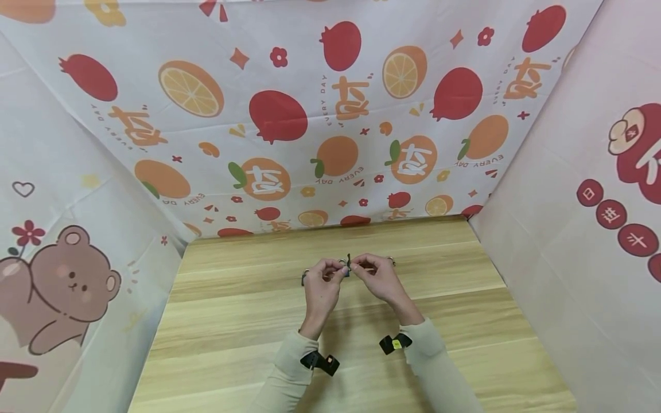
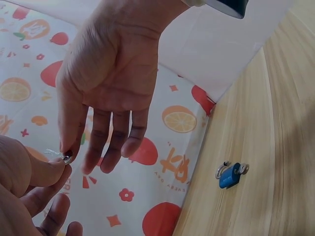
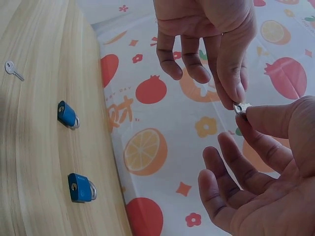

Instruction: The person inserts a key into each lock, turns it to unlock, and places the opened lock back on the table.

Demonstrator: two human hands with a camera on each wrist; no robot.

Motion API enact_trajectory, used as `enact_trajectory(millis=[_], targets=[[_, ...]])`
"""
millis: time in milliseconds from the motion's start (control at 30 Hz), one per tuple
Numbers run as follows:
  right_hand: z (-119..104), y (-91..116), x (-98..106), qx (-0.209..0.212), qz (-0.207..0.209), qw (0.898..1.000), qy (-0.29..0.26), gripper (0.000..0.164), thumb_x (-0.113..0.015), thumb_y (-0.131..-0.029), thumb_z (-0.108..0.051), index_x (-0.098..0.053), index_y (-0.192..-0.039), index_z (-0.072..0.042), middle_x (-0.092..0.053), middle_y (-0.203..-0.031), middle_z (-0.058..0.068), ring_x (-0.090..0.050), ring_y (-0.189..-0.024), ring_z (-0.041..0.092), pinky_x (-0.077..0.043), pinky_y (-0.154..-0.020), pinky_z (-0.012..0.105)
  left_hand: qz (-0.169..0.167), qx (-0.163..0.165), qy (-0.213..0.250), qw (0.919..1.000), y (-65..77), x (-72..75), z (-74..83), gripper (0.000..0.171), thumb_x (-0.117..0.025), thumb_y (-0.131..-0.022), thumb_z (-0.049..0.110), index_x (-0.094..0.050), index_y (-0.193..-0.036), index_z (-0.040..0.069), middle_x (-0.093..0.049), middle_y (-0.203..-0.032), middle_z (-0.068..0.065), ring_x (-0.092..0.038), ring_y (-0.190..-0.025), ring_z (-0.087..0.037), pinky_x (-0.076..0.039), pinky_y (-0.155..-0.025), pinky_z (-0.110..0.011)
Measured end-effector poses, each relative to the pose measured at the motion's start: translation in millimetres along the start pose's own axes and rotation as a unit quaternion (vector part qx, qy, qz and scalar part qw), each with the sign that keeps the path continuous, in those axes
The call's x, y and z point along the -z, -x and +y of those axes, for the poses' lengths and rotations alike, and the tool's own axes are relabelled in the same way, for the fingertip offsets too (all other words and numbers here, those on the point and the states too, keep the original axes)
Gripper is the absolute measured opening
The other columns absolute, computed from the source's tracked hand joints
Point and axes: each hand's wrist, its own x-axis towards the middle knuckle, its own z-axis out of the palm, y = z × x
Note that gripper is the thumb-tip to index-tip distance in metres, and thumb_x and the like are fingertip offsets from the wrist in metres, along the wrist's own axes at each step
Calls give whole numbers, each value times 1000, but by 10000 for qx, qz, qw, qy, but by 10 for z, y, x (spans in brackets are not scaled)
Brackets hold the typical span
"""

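Observation:
In front of the back wall both hands meet over a small silvery key (image 3: 239, 108), its holed head showing between the fingertips. My left hand (image 1: 321, 293) pinches it between thumb and index finger. My right hand (image 1: 381, 279) pinches it from the other side, thumb against index finger, with the other fingers loosely bent in the right wrist view. Much of the key is hidden by the fingers. Below the hands, one blue padlock (image 3: 81, 188) lies on the table, and another blue padlock (image 3: 66, 114) lies to its left.
On the right of the wooden table (image 1: 227, 344) lies a third blue padlock (image 2: 229, 177) with a key (image 2: 243, 168) in its end. Another key (image 3: 14, 70) lies loose on the tabletop. Fruit-printed cloth (image 1: 222, 149) stands behind the table; printed sheets flank both sides.

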Motion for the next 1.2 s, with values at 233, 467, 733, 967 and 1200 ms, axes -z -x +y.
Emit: enact_trajectory(millis=[233, 467, 733, 967, 1200], targets=[[-2, 2, -10, 44, -53, 10000, -50, 21, -63, -102, -21, -72, -111, -5, -73, -112, 16, -68, -107, 26, -54, -89, 34, -44, 99, 87, 9999, 3, -12, -11, 9, -80, -87, 11, -72, -90, 8, -77, -86, -8, -66, -75, -13, -52, -70, -22], [-3, 19, 1, 40, -62, 9999, -112, 22, -62, -102, -21, -71, -111, -4, -72, -112, 17, -67, -107, 26, -56, -91, 36, -83, 45, 23, 10000, 12, -38, -18, 8, -80, -87, 11, -72, -91, 10, -77, -87, -7, -67, -78, -15, -53, -73, -24], [10, 8, 6, 48, -28, 10000, -70, 17, -61, -102, -17, -71, -108, -5, -71, -107, 14, -66, -101, 21, -57, -89, 38, -310, -67, 1, 9995, 18, -59, -30, 12, -77, -90, 14, -72, -99, 7, -78, -93, -7, -71, -85, -18, -54, -80, -32], [37, 10, 33, -40, -12, 10000, -31, 21, -59, -104, -20, -69, -108, -2, -70, -114, 16, -65, -108, 24, -56, -95, 41, -602, -184, 23, 9980, 21, -49, -36, 18, -78, -89, 12, -69, -105, 10, -78, -95, -7, -71, -87, -20, -54, -81, -45], [56, -12, 73, -48, 102, 9999, -52, 25, -57, -105, -23, -68, -106, -1, -70, -117, 17, -65, -110, 26, -55, -96, 42, -643, -249, -33, 9976, 9, -54, -69, 23, -80, -87, 8, -69, -107, 12, -76, -97, -9, -69, -88, -20, -53, -81, -51]])
